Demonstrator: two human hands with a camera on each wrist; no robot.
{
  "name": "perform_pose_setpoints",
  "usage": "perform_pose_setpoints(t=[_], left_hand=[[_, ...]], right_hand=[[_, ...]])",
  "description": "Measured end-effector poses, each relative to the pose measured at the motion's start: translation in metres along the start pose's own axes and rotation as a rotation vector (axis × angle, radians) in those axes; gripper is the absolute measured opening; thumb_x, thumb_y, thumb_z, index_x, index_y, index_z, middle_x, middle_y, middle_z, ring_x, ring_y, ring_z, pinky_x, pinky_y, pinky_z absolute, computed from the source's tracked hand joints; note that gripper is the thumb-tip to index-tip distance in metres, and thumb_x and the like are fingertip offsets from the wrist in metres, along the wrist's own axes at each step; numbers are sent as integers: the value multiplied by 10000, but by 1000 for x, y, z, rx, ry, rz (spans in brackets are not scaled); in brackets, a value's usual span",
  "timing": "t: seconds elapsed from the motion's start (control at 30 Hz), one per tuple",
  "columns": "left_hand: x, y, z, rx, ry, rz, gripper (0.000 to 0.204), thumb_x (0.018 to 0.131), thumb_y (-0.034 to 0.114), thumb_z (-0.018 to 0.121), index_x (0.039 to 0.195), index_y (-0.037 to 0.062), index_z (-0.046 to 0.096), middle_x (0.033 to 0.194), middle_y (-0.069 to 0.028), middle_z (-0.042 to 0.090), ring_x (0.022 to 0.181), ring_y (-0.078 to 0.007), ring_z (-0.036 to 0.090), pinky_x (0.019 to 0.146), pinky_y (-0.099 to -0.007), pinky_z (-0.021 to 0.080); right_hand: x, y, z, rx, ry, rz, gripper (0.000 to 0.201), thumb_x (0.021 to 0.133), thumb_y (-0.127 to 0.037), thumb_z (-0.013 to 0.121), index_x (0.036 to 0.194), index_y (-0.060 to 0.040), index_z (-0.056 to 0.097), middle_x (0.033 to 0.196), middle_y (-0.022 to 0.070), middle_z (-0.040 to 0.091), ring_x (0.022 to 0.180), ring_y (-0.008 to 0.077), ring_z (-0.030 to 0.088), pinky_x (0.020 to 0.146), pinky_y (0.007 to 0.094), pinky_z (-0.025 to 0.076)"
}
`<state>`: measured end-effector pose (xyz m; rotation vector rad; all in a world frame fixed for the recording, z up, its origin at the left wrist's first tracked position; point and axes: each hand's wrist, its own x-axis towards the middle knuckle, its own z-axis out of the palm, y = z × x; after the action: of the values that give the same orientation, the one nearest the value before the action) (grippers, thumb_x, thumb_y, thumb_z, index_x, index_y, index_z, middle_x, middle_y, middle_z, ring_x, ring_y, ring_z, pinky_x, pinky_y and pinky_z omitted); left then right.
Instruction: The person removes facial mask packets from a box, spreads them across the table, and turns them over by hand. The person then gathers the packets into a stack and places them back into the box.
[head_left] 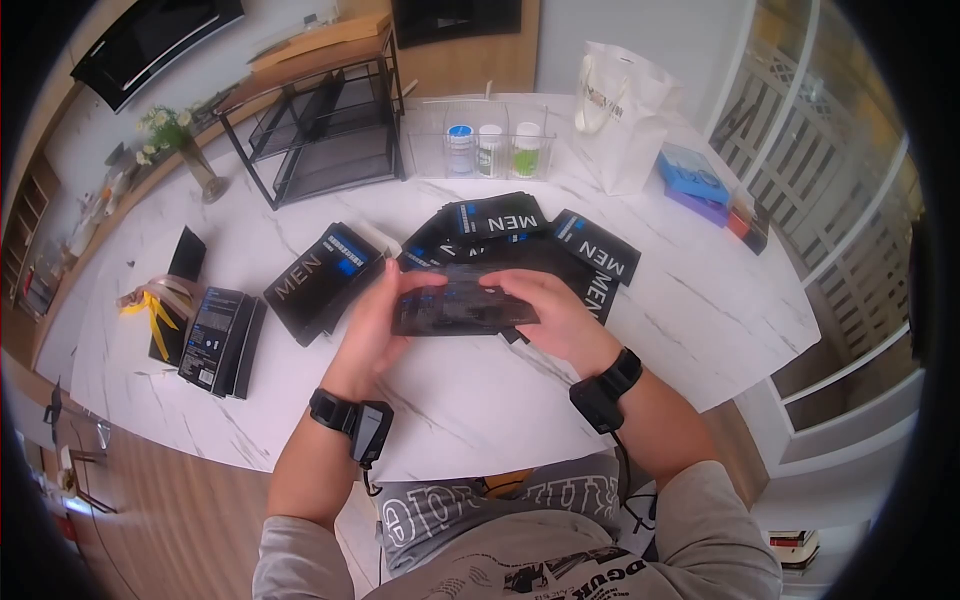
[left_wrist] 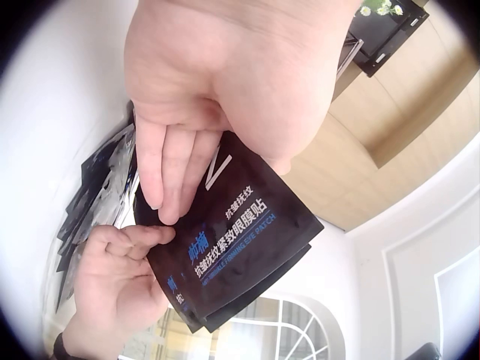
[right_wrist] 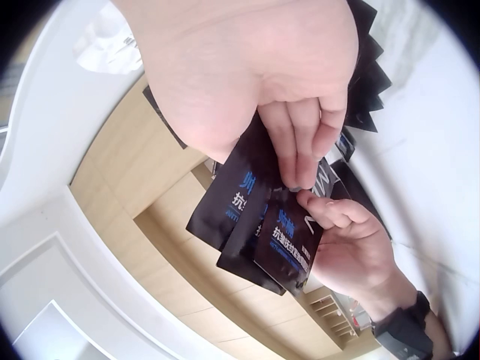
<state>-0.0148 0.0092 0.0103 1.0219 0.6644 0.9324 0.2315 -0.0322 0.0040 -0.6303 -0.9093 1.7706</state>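
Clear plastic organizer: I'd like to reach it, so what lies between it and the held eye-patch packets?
In the head view, a heap of black MEN packets lies there, with a bare tabletop strip beyond.

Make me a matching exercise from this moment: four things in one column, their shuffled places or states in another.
Things:
1. Left hand
2. White bag
3. Flowers
4. Blue-capped bottle

Places or states:
A. In a vase
B. Gripping black packets together with the right hand
C. In the clear organizer
D. Beside the blue box

Pairs: 1-B, 2-D, 3-A, 4-C
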Motion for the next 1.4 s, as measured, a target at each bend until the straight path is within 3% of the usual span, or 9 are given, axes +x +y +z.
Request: perform_pose_setpoints(t=[0.2, 0.3, 0.4, 0.47, 0.73, 0.87, 1.1, 1.2, 1.4], left_hand=[[-1, 1, -10, 28, -126, 2, 420, 1050, 346, 451, 1188, -6, 635, 1178, -124, 631, 1079, -188, 625, 947, -324, 515], [-1, 0, -6, 38, -115, 73, 344, 1002, 183, 563, 1306, 23, 560, 1241, -122, 605, 1128, -185, 602, 965, -310, 497], [-1, 2, 7, 29, -34, 185, 664, 898, -31, 636, 1489, 58, 347, 1329, -138, 567, 1161, -201, 598, 977, -320, 497], [0, 2, 8, 68, 3, 241, 751, 872, -87, 631, 1519, 75, 284, 1353, -157, 554, 1177, -217, 600, 981, -351, 513], [6, -11, 4, 178, -24, 123, 428, 887, -80, 636, 1291, 22, 539, 1186, -52, 641, 1095, -141, 603, 961, -292, 486], [5, -12, 5, 206, -24, 200, 410, 895, -84, 625, 1282, 23, 548, 1172, -44, 644, 1096, -133, 599, 956, -280, 484], [7, -22, 6, 303, -24, 174, 437, 883, -101, 623, 1289, 21, 519, 1202, -44, 620, 1110, -135, 590, 968, -282, 475], [6, -21, 8, 298, -58, 157, 499, 880, -118, 623, 1334, 30, 483, 1247, -46, 604, 1158, -139, 573, 1006, -304, 462], [-2, -24, 19, 315, -174, 187, 595, 881, -120, 602, 1417, 34, 396, 1295, -60, 544, 1226, -146, 507, 1028, -299, 433]], right_hand=[[2, 3, -3, -143, 35, 14, 259, 978, -116, 578, 1186, 24, 644, 1119, 89, 667, 1021, 166, 648, 934, 304, 511], [5, 3, -5, -338, 37, 15, 419, 946, 1, 590, 1358, 13, 518, 1255, 109, 604, 1117, 167, 604, 973, 298, 488], [5, 16, 16, -527, 210, -479, 668, 931, 22, 610, 1521, -40, 303, 1341, 156, 557, 1164, 181, 583, 963, 283, 485], [6, 20, 10, -781, 218, -545, 885, 920, 36, 608, 1584, -94, 38, 1412, 210, 496, 1220, 222, 564, 955, 300, 485], [-1, 14, 21, -842, 297, -524, 980, 913, 16, 628, 1572, -91, -89, 1245, 221, 611, 1074, 217, 651, 899, 288, 501], [0, 14, 22, -671, 269, -608, 962, 906, 18, 639, 1579, -89, -40, 1204, 183, 635, 1051, 181, 647, 899, 268, 493], [6, 26, 6, -842, 246, -429, 622, 887, -90, 716, 1416, 0, 400, 1248, 124, 621, 1128, 153, 595, 990, 305, 462], [8, 29, 1, -742, 171, -263, 587, 897, -89, 703, 1399, 8, 414, 1246, 109, 614, 1103, 140, 590, 975, 296, 468], [6, 33, 15, -622, 178, -463, 525, 907, -68, 687, 1352, -2, 418, 1183, 84, 592, 1092, 122, 571, 934, 291, 490]])
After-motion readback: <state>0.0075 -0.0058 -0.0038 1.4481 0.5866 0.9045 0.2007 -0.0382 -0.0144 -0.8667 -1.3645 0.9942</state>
